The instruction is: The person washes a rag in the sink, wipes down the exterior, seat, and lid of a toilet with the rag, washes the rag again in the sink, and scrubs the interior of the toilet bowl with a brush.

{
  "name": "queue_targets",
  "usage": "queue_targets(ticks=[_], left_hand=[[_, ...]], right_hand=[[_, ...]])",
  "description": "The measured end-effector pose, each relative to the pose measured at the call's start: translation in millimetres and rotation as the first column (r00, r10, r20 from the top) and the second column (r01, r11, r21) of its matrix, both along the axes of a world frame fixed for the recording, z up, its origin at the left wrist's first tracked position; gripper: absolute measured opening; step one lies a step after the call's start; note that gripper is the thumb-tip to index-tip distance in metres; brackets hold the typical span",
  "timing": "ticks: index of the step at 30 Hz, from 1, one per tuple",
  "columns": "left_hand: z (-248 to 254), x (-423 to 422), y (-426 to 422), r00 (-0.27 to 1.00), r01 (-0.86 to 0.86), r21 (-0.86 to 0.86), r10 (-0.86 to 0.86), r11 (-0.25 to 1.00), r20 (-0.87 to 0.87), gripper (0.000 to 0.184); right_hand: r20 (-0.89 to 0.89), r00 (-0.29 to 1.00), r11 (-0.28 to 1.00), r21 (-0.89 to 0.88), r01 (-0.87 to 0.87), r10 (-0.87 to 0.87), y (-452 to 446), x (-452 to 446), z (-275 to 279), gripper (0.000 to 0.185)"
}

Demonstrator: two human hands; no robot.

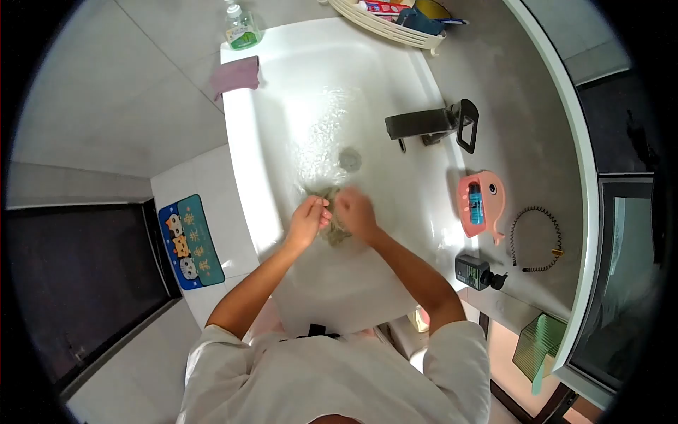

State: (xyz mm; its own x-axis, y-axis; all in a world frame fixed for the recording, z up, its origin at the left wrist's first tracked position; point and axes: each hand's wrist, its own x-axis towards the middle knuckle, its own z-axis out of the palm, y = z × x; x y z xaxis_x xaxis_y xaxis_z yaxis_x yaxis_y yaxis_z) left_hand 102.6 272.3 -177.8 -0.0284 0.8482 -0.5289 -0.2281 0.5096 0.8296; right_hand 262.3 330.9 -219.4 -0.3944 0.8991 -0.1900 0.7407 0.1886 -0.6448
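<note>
Both of my hands are low over a white washbasin with water in it. A small wet, grey-green cloth hangs between and below them, crumpled; its exact kind is unclear. My left hand is closed, fingers curled in on the cloth's left side. On the other side my right hand forms a fist against the cloth, slightly smeared by motion. Just beyond the hands lies the round drain, with rippling water to its left. The black faucet reaches over the basin from the right.
A soap bottle and a purple cloth sit on the basin's left rim. Along the right counter are a pink whale-shaped dish, a dark pump bottle and a coiled headband. A basket of toiletries stands at the back.
</note>
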Motion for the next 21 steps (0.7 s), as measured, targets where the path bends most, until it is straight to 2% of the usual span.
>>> queue_targets(ticks=[2,3,5,8,12,17,21], left_hand=[[-9,4,-1,1.000,0.021,-0.002,-0.021,1.000,-0.001,0.032],[-15,4,-1,0.999,0.047,0.000,-0.047,0.999,-0.004,0.031],[-19,5,-1,0.998,0.062,0.025,-0.062,0.998,0.009,0.029],[-8,0,2,0.997,0.068,-0.004,-0.068,0.998,-0.021,0.029],[-14,-8,5,0.999,0.042,-0.011,-0.042,0.999,-0.032,0.028],[-17,-5,5,1.000,0.014,-0.057,-0.014,0.998,-0.004,0.026],[-31,-5,10,0.998,0.053,-0.063,-0.056,0.997,-0.039,0.024]], right_hand=[[0.038,0.964,0.910,0.343,0.234,-0.262,35,-5,-12,0.012],[0.031,0.964,0.910,0.340,0.237,-0.263,47,-6,-22,0.012],[0.186,0.940,0.902,0.385,0.198,-0.286,67,-9,-41,0.011],[0.192,0.940,0.879,0.443,0.175,-0.284,73,-18,-53,0.014],[0.242,0.922,0.883,0.435,0.175,-0.302,79,-15,-57,0.015],[0.262,0.946,0.926,0.369,0.086,-0.192,92,-10,-59,0.012],[0.220,0.951,0.907,0.405,0.112,-0.216,97,-10,-68,0.014]])
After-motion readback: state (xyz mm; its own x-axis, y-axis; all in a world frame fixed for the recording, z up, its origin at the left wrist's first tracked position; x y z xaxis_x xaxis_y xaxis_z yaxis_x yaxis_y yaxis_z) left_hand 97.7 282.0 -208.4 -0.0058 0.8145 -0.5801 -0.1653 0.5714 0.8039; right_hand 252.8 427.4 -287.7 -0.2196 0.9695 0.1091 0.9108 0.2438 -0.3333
